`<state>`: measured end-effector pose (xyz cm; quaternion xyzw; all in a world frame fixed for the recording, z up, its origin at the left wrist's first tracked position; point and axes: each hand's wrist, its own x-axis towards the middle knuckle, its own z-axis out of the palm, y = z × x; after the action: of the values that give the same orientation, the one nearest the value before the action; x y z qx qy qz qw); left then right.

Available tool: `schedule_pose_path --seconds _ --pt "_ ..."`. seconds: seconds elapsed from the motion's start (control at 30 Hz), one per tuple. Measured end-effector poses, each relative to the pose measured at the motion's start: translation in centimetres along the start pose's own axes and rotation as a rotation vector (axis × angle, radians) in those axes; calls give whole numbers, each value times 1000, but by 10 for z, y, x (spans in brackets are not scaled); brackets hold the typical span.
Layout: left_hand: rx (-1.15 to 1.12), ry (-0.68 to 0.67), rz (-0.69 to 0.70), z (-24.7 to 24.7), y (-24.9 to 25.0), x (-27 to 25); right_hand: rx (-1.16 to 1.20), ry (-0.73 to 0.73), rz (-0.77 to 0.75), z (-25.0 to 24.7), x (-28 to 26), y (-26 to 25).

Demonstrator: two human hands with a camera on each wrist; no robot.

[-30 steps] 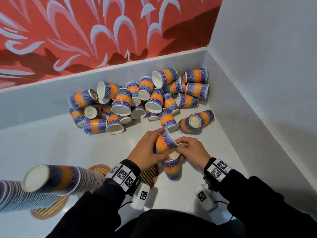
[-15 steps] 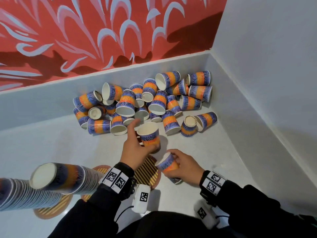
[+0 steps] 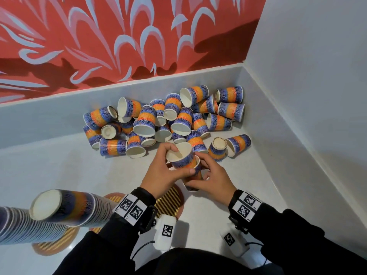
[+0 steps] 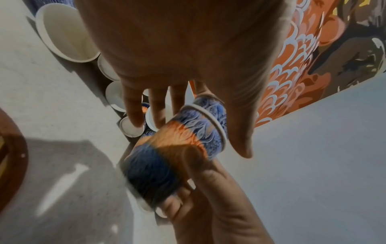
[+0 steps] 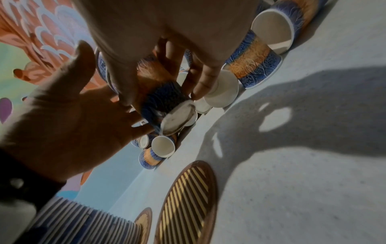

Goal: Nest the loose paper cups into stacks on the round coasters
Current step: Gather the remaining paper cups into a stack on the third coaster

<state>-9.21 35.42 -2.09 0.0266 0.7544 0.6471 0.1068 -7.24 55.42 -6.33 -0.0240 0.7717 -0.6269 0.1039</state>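
Observation:
Blue-and-orange paper cups lie in a loose pile (image 3: 168, 120) in the far corner. My left hand (image 3: 181, 159) grips one cup (image 3: 179, 155) by its rim, mouth up, and its base sits inside a second cup (image 3: 195, 176) that my right hand (image 3: 195, 171) holds from the side. The left wrist view shows the two nested cups (image 4: 188, 132) between my left hand (image 4: 198, 123) and the right hand's fingers (image 4: 183, 198). In the right wrist view the lower cup's base (image 5: 177, 118) points at the camera. A striped round coaster (image 3: 168, 199) lies bare just below my hands.
Two tall nested stacks (image 3: 65, 207) lean in at the near left on coasters (image 3: 53, 243). A third coaster (image 3: 113, 196) peeks out behind my left wrist. White walls close the corner at the back and right. Bare grey floor (image 3: 248, 185) lies right of my hands.
My left hand has carried its cup back from the pile, and the right hand has raised its cup to meet it. The left cup now sits in the right cup.

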Motion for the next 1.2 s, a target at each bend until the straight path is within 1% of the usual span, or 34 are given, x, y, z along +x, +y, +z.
schedule_pose_path --seconds 0.07,0.13,0.2,0.23,0.27,0.33,0.37,0.4,0.47,0.6,0.7,0.8,0.9,0.97,1.03,1.1,1.2 --pt "42 -24 -24 2 -2 -3 70 -5 16 1 4 -2" --pt "70 37 -26 3 -2 -5 76 -64 22 0 9 -4" --pt "88 131 -26 -1 -3 -5 -34 -74 34 -3 16 -6" --pt "85 174 -32 -4 -4 -5 -130 -38 51 -5 21 -4" --pt "78 207 -43 -7 -4 -4 -237 28 75 -5 28 -2" --pt "69 235 -71 -13 -5 -2 -377 198 124 -4 45 7" --pt "60 238 -89 -16 -5 -1 -392 253 153 -1 54 11" --pt "42 240 -106 -17 -6 -1 -392 278 184 2 62 15" --pt "12 245 -122 -19 -7 -1 -402 281 234 8 76 23" --pt "-15 223 -146 -22 -10 -2 -425 316 276 9 91 30" --pt "85 193 -165 -27 -15 -2 -367 316 278 1 84 30" --pt "290 153 -150 -34 -24 1 -232 312 171 -12 56 14" --pt "489 105 -135 -35 -33 4 -166 266 49 -28 28 -15" --pt "530 48 -139 -29 -34 4 -157 200 -31 -40 14 -30" --pt "508 -28 -125 -19 -31 3 -215 107 -91 -51 6 -37" --pt "459 -96 -100 -9 -27 1 -260 13 -99 -57 3 -38" --pt "374 -160 -81 4 -23 -1 -237 -110 -102 -56 3 -41"
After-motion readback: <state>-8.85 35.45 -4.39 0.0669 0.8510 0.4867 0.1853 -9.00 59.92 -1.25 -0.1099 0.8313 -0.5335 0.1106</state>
